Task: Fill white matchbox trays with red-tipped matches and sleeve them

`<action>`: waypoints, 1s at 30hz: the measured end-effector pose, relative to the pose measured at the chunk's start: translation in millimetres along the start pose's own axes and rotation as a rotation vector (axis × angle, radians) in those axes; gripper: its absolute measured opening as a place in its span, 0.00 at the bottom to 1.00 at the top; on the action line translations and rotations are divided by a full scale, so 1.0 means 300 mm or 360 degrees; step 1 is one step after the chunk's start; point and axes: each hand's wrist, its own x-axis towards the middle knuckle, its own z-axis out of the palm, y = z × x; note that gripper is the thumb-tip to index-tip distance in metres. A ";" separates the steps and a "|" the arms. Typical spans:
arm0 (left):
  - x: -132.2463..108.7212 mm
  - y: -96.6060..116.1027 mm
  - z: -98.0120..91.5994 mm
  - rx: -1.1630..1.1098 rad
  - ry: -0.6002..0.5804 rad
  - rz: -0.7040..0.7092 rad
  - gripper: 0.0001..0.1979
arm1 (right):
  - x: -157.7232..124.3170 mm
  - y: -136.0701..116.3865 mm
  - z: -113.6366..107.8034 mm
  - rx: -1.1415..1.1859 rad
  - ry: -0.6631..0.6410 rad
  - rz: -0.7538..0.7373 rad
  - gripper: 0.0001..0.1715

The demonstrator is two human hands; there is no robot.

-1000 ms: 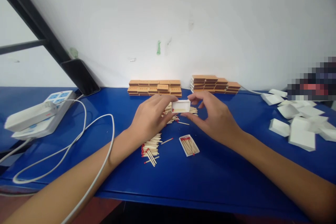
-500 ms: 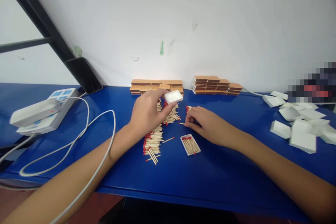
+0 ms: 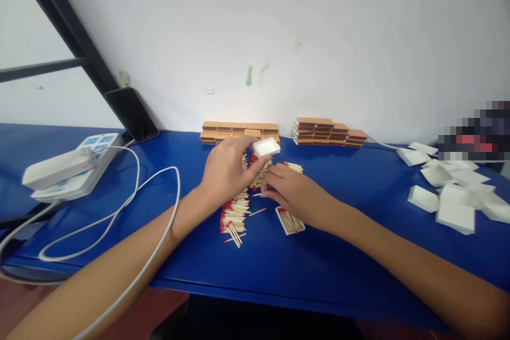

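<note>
My left hand (image 3: 227, 167) holds a white, empty-looking matchbox tray (image 3: 266, 147) between thumb and fingers, above piles of red-tipped matches (image 3: 236, 212). My right hand (image 3: 292, 191) pinches a single match (image 3: 257, 195) by its plain end, the red head pointing left. Just below the right hand lies a second white tray (image 3: 290, 221) filled with matches, partly covered by that hand. One loose match (image 3: 257, 212) rests between the pile and this tray. More matches (image 3: 294, 167) lie behind the right hand.
Orange-brown matchboxes stand in a left stack (image 3: 223, 133) and a right stack (image 3: 319, 132) against the wall. White trays (image 3: 456, 204) lie heaped at right. At left are a power strip (image 3: 79, 186), a phone (image 3: 132, 114) and a white cable (image 3: 137, 188) crossing my left forearm.
My right hand has moved left, bringing the pinched match towards the pile, and now partly overlaps the filled tray. The left hand still holds its tray. The view has shifted slightly.
</note>
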 end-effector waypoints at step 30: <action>0.003 -0.004 0.002 0.0027 0.0004 0.0036 0.16 | -0.023 0.026 -0.036 -0.0206 0.0048 -0.0181 0.06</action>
